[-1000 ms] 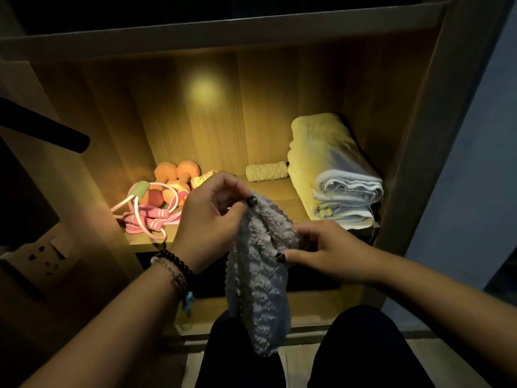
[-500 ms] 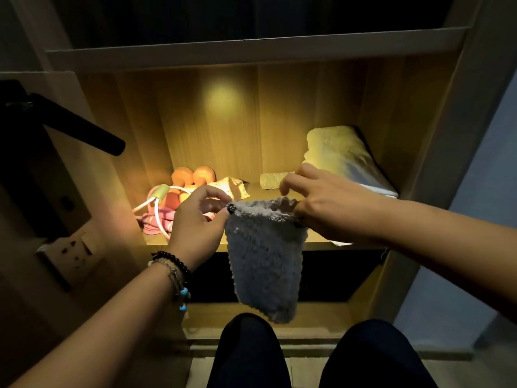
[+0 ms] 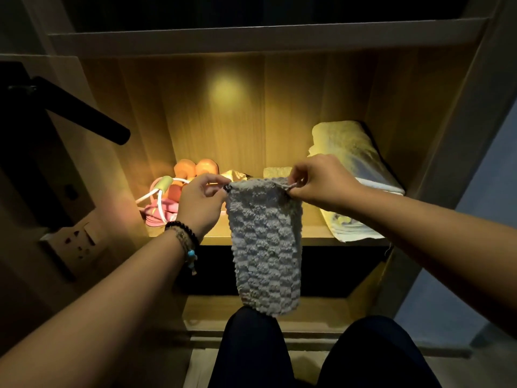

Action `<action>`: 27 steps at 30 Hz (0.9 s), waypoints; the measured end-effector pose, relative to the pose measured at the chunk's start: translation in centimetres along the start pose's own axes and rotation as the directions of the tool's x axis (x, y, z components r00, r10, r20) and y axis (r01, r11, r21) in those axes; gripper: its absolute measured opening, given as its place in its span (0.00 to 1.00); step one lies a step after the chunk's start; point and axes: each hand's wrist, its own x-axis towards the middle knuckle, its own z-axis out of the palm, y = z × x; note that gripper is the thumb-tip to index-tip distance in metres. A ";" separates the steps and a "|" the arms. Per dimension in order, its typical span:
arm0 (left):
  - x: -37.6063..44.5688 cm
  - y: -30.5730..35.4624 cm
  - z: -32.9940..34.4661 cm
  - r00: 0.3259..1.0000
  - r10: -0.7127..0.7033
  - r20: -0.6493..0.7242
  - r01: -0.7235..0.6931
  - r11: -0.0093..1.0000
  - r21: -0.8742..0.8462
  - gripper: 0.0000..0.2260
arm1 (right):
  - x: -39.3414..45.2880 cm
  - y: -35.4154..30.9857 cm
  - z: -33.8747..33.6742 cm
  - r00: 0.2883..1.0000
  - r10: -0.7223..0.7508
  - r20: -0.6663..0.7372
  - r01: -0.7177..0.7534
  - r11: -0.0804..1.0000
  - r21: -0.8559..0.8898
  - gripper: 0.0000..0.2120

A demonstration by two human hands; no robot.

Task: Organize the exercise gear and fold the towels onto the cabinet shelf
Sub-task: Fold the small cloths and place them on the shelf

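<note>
Cabinet (image 3: 279, 107): a tall wooden unit fills the view, its middle compartment lit warm yellow from above, with a bright spot on the back panel.
Cabinet shelf (image 3: 313, 233): the lit wooden board runs across the middle, holding gear on the left and a towel on the right; a dark opening lies below it.
Person: seen from their own head height, both bare forearms reach forward, and two knees in dark trousers show at the bottom edge.
Folded towel (image 3: 352, 152): a pale yellow-white towel, folded thick, lies at the right end of the shelf against the side wall, its front edge slightly overhanging.
Grey towel (image 3: 265, 247): a small nubbly grey cloth hangs straight down in front of the shelf edge, held by its two top corners, its lower end just above the left knee.
Left hand (image 3: 200, 198): thumb and fingers pinch the towel's top left corner; beaded bracelets circle the wrist.
Right hand (image 3: 321, 180): fingertips pinch the top right corner, level with the other hand.
Dumbbells (image 3: 195, 169): orange, at the back left of the shelf.
Skipping rope (image 3: 161, 203): pink and white, bundled in front of the dumbbells.
Small rolled cloth (image 3: 275, 172): pale, at the back of the shelf, partly hidden behind the grey towel.
Wall socket (image 3: 75, 245): on the dim surface to the left.
</note>
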 end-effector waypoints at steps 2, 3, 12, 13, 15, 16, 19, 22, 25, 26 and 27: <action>0.4 0.3 -0.1 0.999 0.027 -0.030 -0.027 1.000 0.007 0.09 | 0.5 0.5 0.5 0.994 0.019 -0.106 -0.012 0.998 0.067 0.04; 0.3 0.4 -0.3 0.998 0.056 -0.041 -0.056 0.998 0.012 0.08 | 0.5 0.8 0.8 0.987 0.027 -0.157 -0.010 0.994 0.111 0.05; -8.0 -3.7 -1.9 0.996 -0.032 0.079 0.034 0.999 -0.030 0.14 | -7.1 2.1 6.7 0.988 0.112 -0.110 -0.066 0.934 0.352 0.16; -9.5 -4.6 -2.2 0.993 -0.070 0.092 0.070 0.998 0.000 0.14 | -8.5 2.2 7.6 0.990 0.127 -0.068 -0.092 0.921 0.377 0.14; -12.3 -6.5 -2.7 0.988 -0.106 0.109 0.097 0.992 0.083 0.13 | -11.5 2.3 9.8 0.987 0.161 -0.008 -0.142 0.893 0.427 0.13; -13.6 -7.3 -2.9 0.986 -0.121 0.116 0.109 0.989 0.103 0.13 | -13.1 2.3 11.1 0.983 0.181 0.022 -0.171 0.875 0.453 0.13; -16.8 -9.5 -3.6 0.985 -0.148 0.084 0.139 0.985 0.105 0.12 | -17.1 2.1 14.2 0.967 0.215 0.136 -0.254 0.801 0.542 0.14; -19.2 -11.2 -4.1 0.985 -0.169 0.030 0.165 0.981 0.104 0.10 | -19.9 1.9 15.9 0.961 0.184 0.208 -0.274 0.748 0.604 0.15; -21.1 -12.1 -4.0 0.985 -0.175 -0.016 0.175 0.979 0.105 0.10 | -21.6 1.7 16.4 0.956 0.184 0.229 -0.290 0.717 0.635 0.11; -21.6 -12.2 -3.9 0.985 -0.172 -0.032 0.175 0.979 0.108 0.10 | -22.0 1.6 16.4 0.955 0.190 0.229 -0.295 0.713 0.636 0.10; -22.1 -12.4 -3.8 0.985 -0.167 -0.048 0.171 0.979 0.110 0.10 | -22.3 1.6 16.4 0.955 0.198 0.221 -0.295 0.710 0.639 0.10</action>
